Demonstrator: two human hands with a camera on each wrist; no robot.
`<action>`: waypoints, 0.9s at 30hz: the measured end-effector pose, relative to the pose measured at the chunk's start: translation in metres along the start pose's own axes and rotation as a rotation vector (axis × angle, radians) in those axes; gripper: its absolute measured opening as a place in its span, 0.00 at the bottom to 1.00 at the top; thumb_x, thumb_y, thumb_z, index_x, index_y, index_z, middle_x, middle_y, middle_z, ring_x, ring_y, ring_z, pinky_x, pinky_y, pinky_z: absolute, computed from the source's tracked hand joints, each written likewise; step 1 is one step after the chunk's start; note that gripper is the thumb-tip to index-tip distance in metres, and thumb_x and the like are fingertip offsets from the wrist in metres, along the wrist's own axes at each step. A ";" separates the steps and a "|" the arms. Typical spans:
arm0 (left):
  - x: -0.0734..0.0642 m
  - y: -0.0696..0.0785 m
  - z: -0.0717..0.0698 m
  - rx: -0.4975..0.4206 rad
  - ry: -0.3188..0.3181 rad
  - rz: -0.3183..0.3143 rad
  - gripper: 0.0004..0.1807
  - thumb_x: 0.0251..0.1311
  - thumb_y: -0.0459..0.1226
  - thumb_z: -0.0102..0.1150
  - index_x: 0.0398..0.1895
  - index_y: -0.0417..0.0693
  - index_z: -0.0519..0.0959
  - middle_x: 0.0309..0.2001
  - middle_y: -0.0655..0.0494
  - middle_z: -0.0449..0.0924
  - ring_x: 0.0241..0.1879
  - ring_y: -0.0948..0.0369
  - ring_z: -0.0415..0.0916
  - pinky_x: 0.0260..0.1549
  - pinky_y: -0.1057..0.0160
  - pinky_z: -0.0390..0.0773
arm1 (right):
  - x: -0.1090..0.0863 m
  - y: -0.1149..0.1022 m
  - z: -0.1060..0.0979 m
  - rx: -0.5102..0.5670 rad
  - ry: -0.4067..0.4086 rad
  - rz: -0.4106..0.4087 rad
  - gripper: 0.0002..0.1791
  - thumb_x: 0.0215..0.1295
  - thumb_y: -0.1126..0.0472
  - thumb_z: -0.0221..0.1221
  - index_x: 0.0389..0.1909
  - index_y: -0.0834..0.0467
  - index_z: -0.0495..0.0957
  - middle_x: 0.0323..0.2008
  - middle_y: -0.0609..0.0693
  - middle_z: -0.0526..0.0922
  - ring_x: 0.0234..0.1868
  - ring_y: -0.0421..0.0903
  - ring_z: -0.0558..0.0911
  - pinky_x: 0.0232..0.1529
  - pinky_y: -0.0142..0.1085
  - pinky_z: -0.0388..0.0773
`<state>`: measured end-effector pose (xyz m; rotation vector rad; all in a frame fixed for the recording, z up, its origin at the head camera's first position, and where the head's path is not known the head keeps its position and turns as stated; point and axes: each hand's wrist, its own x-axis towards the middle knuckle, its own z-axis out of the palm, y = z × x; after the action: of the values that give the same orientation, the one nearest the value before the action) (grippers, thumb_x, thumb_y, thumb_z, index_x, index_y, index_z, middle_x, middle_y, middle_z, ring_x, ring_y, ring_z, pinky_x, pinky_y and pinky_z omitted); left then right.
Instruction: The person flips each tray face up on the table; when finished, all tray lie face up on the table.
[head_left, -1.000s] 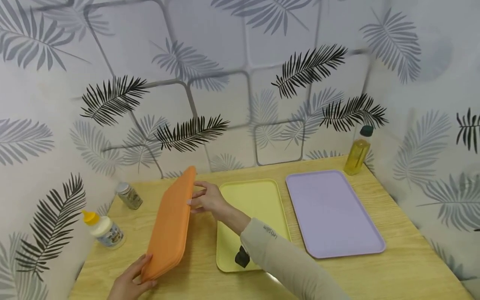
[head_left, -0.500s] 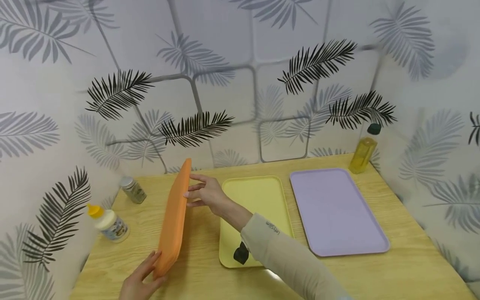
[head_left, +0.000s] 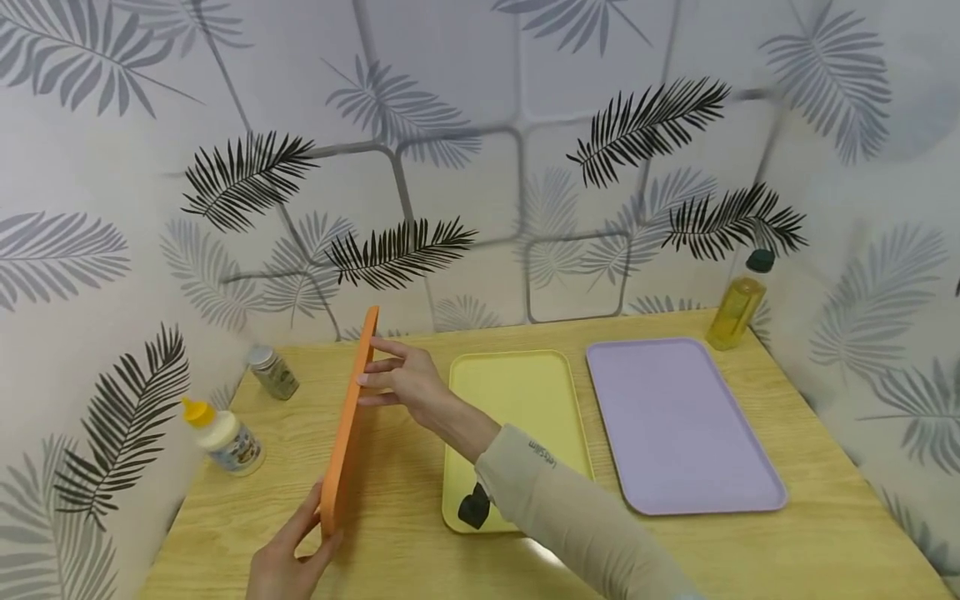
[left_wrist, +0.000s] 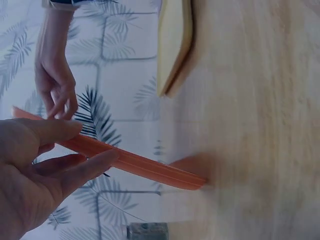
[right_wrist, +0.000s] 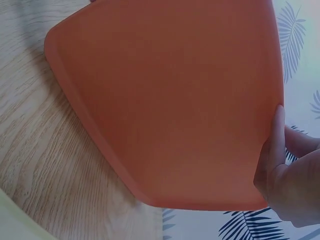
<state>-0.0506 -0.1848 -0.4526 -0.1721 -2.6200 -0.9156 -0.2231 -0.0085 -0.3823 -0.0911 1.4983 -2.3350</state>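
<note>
An orange tray (head_left: 349,425) stands on its long side, almost edge-on in the head view. Its lower edge is close to the table; whether it touches is hard to tell. My left hand (head_left: 288,554) pinches the near end, thumb and fingers on opposite sides, also seen in the left wrist view. My right hand (head_left: 408,379) holds the far upper edge, fingers spread along it. In the right wrist view the tray's broad face (right_wrist: 175,100) fills the picture, with the right hand (right_wrist: 292,172) gripping its rim. Rim lines in the left wrist view leave unclear whether several trays are stacked.
A yellow tray (head_left: 510,392) lies right of the orange one, partly under my right forearm. Farther right is a purple tray (head_left: 682,425), with a yellow oil bottle (head_left: 737,308) behind it. At left stand a small jar (head_left: 273,372) and a white yellow-capped bottle (head_left: 228,442).
The orange tray has turned from a leaning position to nearly upright, edge toward me. Both hands kept their hold. The head view has shifted slightly.
</note>
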 end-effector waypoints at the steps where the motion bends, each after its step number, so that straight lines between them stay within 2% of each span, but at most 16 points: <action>1: 0.000 0.004 -0.001 0.008 0.009 0.007 0.43 0.43 0.23 0.71 0.68 0.42 0.67 0.49 0.35 0.80 0.38 0.43 0.83 0.18 0.77 0.76 | 0.000 0.000 0.001 0.004 0.000 -0.001 0.35 0.57 0.78 0.62 0.66 0.56 0.70 0.43 0.58 0.78 0.38 0.51 0.85 0.36 0.45 0.84; 3: -0.001 0.012 -0.003 0.017 0.018 0.040 0.49 0.42 0.21 0.71 0.72 0.44 0.61 0.52 0.34 0.78 0.38 0.43 0.82 0.18 0.78 0.76 | -0.001 0.000 0.005 0.016 0.004 0.000 0.35 0.56 0.79 0.62 0.65 0.56 0.71 0.41 0.57 0.78 0.37 0.51 0.85 0.35 0.45 0.84; 6: -0.002 0.022 -0.005 0.014 0.069 0.118 0.57 0.37 0.18 0.73 0.74 0.46 0.56 0.54 0.33 0.76 0.35 0.43 0.83 0.17 0.78 0.75 | -0.001 -0.001 0.009 0.022 0.004 -0.001 0.35 0.55 0.79 0.62 0.64 0.57 0.71 0.38 0.56 0.77 0.35 0.50 0.85 0.35 0.45 0.84; 9: -0.002 0.029 -0.006 0.005 0.119 0.164 0.58 0.33 0.17 0.73 0.74 0.45 0.58 0.51 0.32 0.78 0.33 0.44 0.83 0.17 0.80 0.74 | -0.001 -0.003 0.011 0.016 0.003 -0.010 0.35 0.55 0.79 0.62 0.65 0.57 0.71 0.36 0.54 0.77 0.35 0.50 0.85 0.34 0.45 0.84; 13: -0.001 0.036 -0.007 0.011 0.185 0.156 0.55 0.32 0.18 0.75 0.71 0.46 0.64 0.44 0.36 0.82 0.30 0.46 0.83 0.17 0.80 0.74 | -0.002 -0.006 0.014 0.006 -0.003 -0.011 0.35 0.55 0.79 0.62 0.65 0.58 0.70 0.33 0.53 0.76 0.35 0.50 0.85 0.34 0.45 0.84; 22: 0.000 0.049 -0.010 0.021 0.313 0.143 0.45 0.31 0.19 0.76 0.62 0.41 0.74 0.40 0.40 0.84 0.29 0.50 0.83 0.16 0.79 0.75 | -0.002 -0.004 0.015 0.004 -0.010 -0.017 0.34 0.55 0.79 0.62 0.64 0.59 0.71 0.35 0.55 0.77 0.35 0.51 0.85 0.34 0.45 0.84; 24: 0.001 0.050 -0.011 0.025 0.334 0.137 0.43 0.32 0.19 0.76 0.60 0.40 0.76 0.39 0.40 0.85 0.30 0.55 0.83 0.16 0.79 0.74 | -0.003 -0.004 0.015 -0.007 -0.022 -0.025 0.33 0.57 0.77 0.62 0.65 0.58 0.71 0.36 0.55 0.77 0.36 0.50 0.85 0.35 0.45 0.84; 27: 0.002 0.051 -0.012 0.011 0.362 0.111 0.39 0.33 0.20 0.75 0.58 0.38 0.77 0.39 0.40 0.85 0.34 0.76 0.78 0.15 0.79 0.74 | -0.004 0.000 0.012 -0.039 -0.021 -0.043 0.26 0.63 0.70 0.61 0.63 0.59 0.72 0.38 0.57 0.80 0.38 0.53 0.85 0.35 0.45 0.84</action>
<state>-0.0372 -0.1527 -0.4139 -0.1335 -2.2581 -0.8091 -0.2165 -0.0174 -0.3770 -0.1589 1.5471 -2.3308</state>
